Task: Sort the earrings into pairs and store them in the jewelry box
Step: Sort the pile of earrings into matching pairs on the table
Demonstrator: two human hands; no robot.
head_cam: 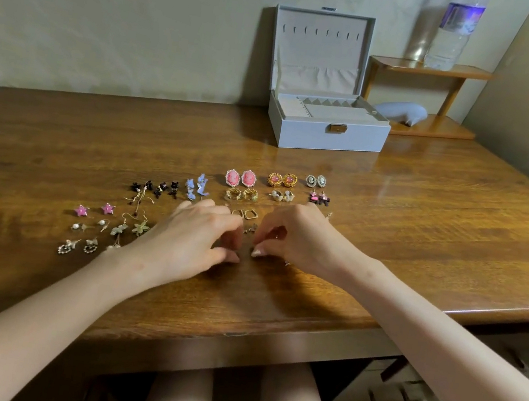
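Risk here: left hand (194,238) and right hand (298,240) curl down onto the brown wooden table (425,226), can't tell if either's pinching anything, and that left wrist could knock the pale flower drop earrings (141,227).

Glossy brown wooden table (425,226). An open grey jewelry box (327,134) sits upper middle, with a little wooden shelf (434,126) just right of it at the back. Earrings (282,180) are laid out in pairs across the centre: pink cameos (240,177), pink stars (94,209), blue butterflies (196,187), loads more.
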